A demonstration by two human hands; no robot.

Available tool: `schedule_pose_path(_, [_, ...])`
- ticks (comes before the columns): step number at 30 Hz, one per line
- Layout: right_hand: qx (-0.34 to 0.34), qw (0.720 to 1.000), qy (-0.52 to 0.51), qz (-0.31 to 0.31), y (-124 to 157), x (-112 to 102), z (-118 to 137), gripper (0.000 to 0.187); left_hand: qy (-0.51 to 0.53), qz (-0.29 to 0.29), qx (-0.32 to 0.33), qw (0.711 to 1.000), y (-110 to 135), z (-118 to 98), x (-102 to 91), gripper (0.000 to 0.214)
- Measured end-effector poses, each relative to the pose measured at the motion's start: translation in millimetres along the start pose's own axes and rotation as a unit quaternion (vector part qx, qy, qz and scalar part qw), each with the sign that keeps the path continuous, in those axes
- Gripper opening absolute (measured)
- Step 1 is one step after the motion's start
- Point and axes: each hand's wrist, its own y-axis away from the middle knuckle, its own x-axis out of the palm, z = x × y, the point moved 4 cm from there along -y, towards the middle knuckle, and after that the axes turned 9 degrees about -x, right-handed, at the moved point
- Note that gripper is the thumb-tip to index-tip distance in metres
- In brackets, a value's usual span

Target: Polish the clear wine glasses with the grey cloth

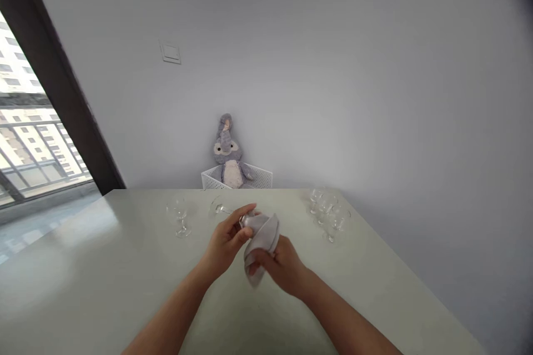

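Note:
My left hand [227,241] is closed around the bowl of a stemmed glass [221,208], which is tilted so that its stem and foot point away to the upper left. A light grey cloth [263,236] covers the glass's near end. My right hand [283,266] grips this cloth and presses it against the glass, with some fingers hidden in its folds. The cloth's lower end hangs down, slightly blurred. Most of the bowl is hidden by my fingers and the cloth.
One clear stemmed glass [181,216] stands on the pale table [137,283] to the left. Several more glasses [327,211] stand grouped at the right. Behind the far edge, a grey plush toy [231,172] sits in a white perforated basket [262,178] against the wall.

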Motion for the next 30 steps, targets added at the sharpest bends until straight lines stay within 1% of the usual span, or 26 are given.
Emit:
schedule_pose_path(1, [-0.041, 0.992, 0.116, 0.021, 1.3, 1.8, 2.0, 0.028, -0.034, 0.006, -0.026, 0.999, 1.3, -1.1, -1.6, 0.043])
schedule_pose_path(2, [-0.077, 0.975, 0.206, 0.035, 2.2, 3.1, 3.4, 0.026, -0.07, 0.013, -0.046, 0.996, 2.9, -2.8, -3.6, 0.042])
schedule_pose_path(3, [-0.102, 0.961, 0.252, 0.042, 2.4, 3.4, 3.9, 0.025, -0.101, 0.02, -0.058, 0.993, 4.5, -5.0, -5.8, 0.042])
schedule_pose_path(4, [-0.107, 0.963, 0.245, 0.036, 1.8, 2.0, 3.7, 0.024, -0.125, 0.029, -0.062, 0.99, 6.0, -7.3, -7.8, 0.042])
schedule_pose_path(5, [-0.092, 0.978, 0.185, 0.019, 0.5, -0.8, 2.7, 0.025, -0.138, 0.039, -0.058, 0.988, 7.2, -9.5, -9.4, 0.042])
schedule_pose_path(6, [-0.059, 0.995, 0.084, -0.009, -0.9, -4.3, 1.2, 0.027, -0.143, 0.048, -0.046, 0.988, 7.8, -11.2, -10.4, 0.042])
schedule_pose_path(7, [-0.017, 0.998, -0.035, -0.042, -2.0, -7.0, -0.6, 0.031, -0.14, 0.057, -0.024, 0.988, 8.1, -12.8, -10.5, 0.044])
schedule_pose_path(8, [0.025, 0.985, -0.151, -0.075, -2.4, -8.3, -1.9, 0.035, -0.132, 0.065, 0.009, 0.989, 8.1, -14.2, -9.9, 0.045])
schedule_pose_path(9, [0.059, 0.963, -0.244, -0.102, -2.1, -7.9, -2.0, 0.039, -0.121, 0.069, 0.048, 0.989, 8.1, -15.4, -8.8, 0.045])
schedule_pose_path(10, [0.08, 0.942, -0.304, -0.118, -1.2, -5.9, -0.8, 0.043, -0.109, 0.068, 0.085, 0.988, 8.2, -16.1, -7.3, 0.044])
schedule_pose_path(11, [0.091, 0.934, -0.326, -0.117, 0.2, -2.4, 1.4, 0.045, -0.098, 0.059, 0.113, 0.987, 8.4, -16.4, -6.0, 0.041])
schedule_pose_path(12, [0.092, 0.939, -0.311, -0.112, 2.1, 1.1, 3.9, 0.046, -0.089, 0.048, 0.126, 0.987, 8.7, -15.9, -4.6, 0.039])
schedule_pose_path(13, [0.084, 0.957, -0.258, -0.103, 4.3, 4.4, 6.3, 0.043, -0.085, 0.038, 0.12, 0.988, 8.9, -14.8, -3.0, 0.039])
schedule_pose_path(15, [0.044, 0.992, -0.069, -0.095, 8.3, 7.4, 11.3, 0.033, -0.095, 0.02, 0.073, 0.993, 10.1, -12.0, 0.1, 0.041])
schedule_pose_path(16, [0.015, 0.995, 0.039, -0.092, 9.4, 7.0, 14.1, 0.027, -0.109, 0.013, 0.046, 0.993, 11.1, -11.0, 1.2, 0.042])
schedule_pose_path(17, [-0.014, 0.987, 0.131, -0.088, 9.7, 5.6, 16.6, 0.022, -0.131, 0.009, 0.024, 0.991, 12.2, -10.4, 1.7, 0.043])
schedule_pose_path(18, [-0.033, 0.977, 0.195, -0.078, 9.2, 2.9, 18.1, 0.019, -0.163, 0.002, 0.012, 0.987, 13.1, -10.3, 1.4, 0.043])
schedule_pose_path(19, [-0.036, 0.972, 0.223, -0.066, 7.9, -1.5, 17.9, 0.017, -0.206, -0.015, 0.013, 0.978, 13.7, -11.2, -0.4, 0.042])
schedule_pose_path(20, [-0.019, 0.974, 0.216, -0.061, 6.4, -8.4, 16.4, 0.016, -0.258, -0.045, 0.03, 0.965, 14.0, -13.2, -3.3, 0.04])
schedule_pose_path(22, [0.057, 0.99, 0.116, -0.064, 3.9, -25.6, 10.5, 0.016, -0.375, -0.119, 0.097, 0.914, 14.2, -19.9, -9.9, 0.034])
schedule_pose_path(24, [0.121, 0.99, -0.023, -0.062, 2.8, -40.9, 6.5, 0.02, -0.473, -0.16, 0.177, 0.848, 13.9, -25.9, -12.0, 0.034])
schedule_pose_path(25, [0.131, 0.987, -0.079, -0.053, 2.2, -47.1, 6.4, 0.022, -0.507, -0.153, 0.207, 0.823, 13.2, -27.0, -10.8, 0.036])
schedule_pose_path(26, [0.129, 0.984, -0.117, -0.04, 1.6, -52.4, 7.1, 0.023, -0.531, -0.131, 0.228, 0.806, 12.0, -26.5, -8.5, 0.037])
schedule_pose_path(27, [0.121, 0.983, -0.137, -0.026, 1.2, -57.1, 7.9, 0.025, -0.546, -0.104, 0.238, 0.796, 10.9, -25.1, -5.9, 0.035])
schedule_pose_path(28, [0.114, 0.983, -0.145, -0.009, 0.9, -61.2, 8.4, 0.026, -0.553, -0.08, 0.241, 0.794, 9.9, -23.1, -3.4, 0.031])
schedule_pose_path(30, [0.111, 0.985, -0.13, 0.034, 1.2, -67.4, 7.7, 0.027, -0.553, -0.042, 0.226, 0.801, 8.5, -18.4, 0.1, 0.024])
